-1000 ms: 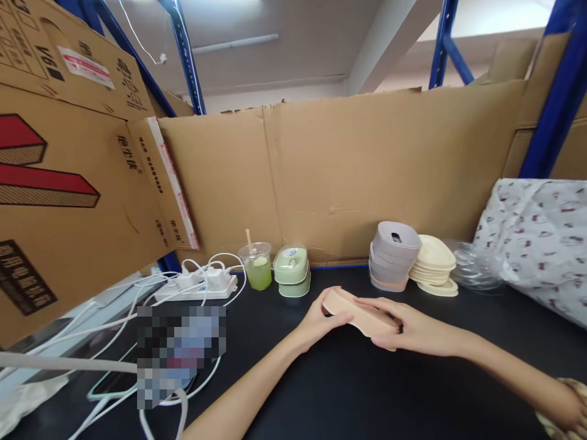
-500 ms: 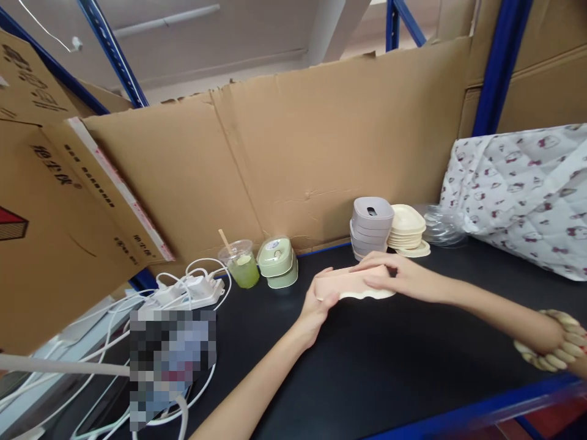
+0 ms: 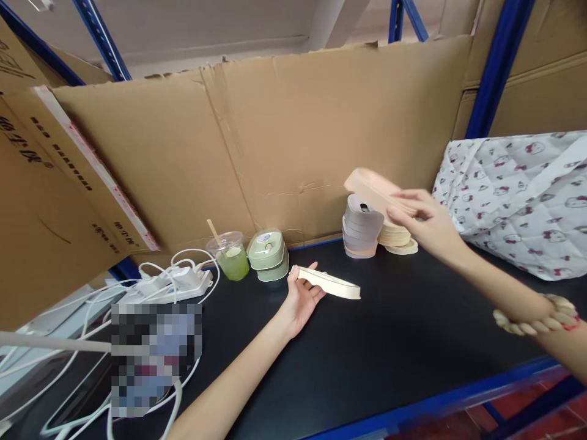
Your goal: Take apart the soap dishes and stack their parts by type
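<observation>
My left hand (image 3: 302, 299) is closed on the edge of a thin cream plastic piece with a wavy rim (image 3: 332, 285), held just above the black table. Up and to the right, my right hand (image 3: 428, 220) grips one end of a pale pink plastic piece (image 3: 369, 185), slightly blurred and tilted. It is in front of and partly covers a stack of grey-purple containers (image 3: 360, 229). Beside these stands a pile of cream lids (image 3: 398, 238), nearest to my right hand and partly hidden by it.
Left of my hands stand a green lidded box (image 3: 267, 256) and a plastic cup of green drink (image 3: 233, 263). A white power strip (image 3: 183, 284) with tangled cables lies further left. Cardboard (image 3: 293, 140) walls the back; a quilted patterned bag (image 3: 518, 201) sits at the right.
Both hands were together on the joined pink and cream pieces. Now they are apart: my right hand has lifted the pink piece up and right, and the cream piece stays in my left.
</observation>
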Action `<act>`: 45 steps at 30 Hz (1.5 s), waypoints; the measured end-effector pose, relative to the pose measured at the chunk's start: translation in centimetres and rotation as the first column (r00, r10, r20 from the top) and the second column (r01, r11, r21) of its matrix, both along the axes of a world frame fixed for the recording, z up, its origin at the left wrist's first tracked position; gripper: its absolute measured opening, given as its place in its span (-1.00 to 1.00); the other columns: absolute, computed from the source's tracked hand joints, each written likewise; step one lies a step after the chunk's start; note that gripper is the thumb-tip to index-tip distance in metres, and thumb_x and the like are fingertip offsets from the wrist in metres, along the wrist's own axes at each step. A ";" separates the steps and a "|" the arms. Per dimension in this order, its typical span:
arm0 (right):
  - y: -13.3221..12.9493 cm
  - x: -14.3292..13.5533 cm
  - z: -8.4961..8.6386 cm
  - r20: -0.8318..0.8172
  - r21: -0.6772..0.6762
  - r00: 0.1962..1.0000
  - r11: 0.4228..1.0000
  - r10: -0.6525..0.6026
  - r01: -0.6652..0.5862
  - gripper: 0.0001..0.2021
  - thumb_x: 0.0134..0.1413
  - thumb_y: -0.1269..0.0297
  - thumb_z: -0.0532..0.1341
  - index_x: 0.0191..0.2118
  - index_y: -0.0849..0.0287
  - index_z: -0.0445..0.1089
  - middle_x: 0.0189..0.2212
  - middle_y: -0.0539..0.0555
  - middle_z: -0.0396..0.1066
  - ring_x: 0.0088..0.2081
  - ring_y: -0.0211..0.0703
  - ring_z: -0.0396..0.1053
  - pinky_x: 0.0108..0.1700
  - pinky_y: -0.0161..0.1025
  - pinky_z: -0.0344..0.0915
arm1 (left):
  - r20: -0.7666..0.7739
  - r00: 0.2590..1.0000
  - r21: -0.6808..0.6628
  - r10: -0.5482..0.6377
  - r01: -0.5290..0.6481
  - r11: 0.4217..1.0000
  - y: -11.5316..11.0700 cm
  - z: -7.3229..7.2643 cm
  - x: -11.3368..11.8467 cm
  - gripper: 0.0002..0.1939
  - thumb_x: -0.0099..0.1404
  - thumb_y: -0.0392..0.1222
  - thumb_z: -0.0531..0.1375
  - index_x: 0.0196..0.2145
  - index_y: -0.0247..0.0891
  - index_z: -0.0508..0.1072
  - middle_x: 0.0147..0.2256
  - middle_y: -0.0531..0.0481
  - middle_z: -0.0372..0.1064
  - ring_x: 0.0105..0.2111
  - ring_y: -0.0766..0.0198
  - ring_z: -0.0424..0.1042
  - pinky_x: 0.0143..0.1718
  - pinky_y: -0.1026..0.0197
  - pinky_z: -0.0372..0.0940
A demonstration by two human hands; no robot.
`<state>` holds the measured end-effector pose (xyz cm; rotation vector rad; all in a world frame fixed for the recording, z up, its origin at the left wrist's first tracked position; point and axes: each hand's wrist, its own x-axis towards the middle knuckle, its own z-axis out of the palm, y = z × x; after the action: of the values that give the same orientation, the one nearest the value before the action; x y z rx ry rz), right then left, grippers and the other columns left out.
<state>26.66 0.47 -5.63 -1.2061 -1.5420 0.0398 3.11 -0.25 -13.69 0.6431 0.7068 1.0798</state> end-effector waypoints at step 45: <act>4.3 8.2 -3.3 0.378 0.270 0.914 0.962 -0.148 0.044 -0.74 0.03 0.13 0.09 -0.34 0.12 0.48 -0.36 0.12 0.49 -0.35 -0.07 0.43 -0.35 -0.15 0.34 | -0.364 -0.310 0.809 0.879 0.363 0.463 3.6 -0.1 -6.0 -0.45 0.11 -0.13 0.26 0.05 -0.36 0.32 0.08 -0.31 0.04 0.13 -0.17 0.00 0.08 -0.15 0.04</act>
<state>34.87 4.74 -8.96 -1.1227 -1.7669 -0.4851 -2.90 3.36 -13.82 2.5547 2.1142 1.2817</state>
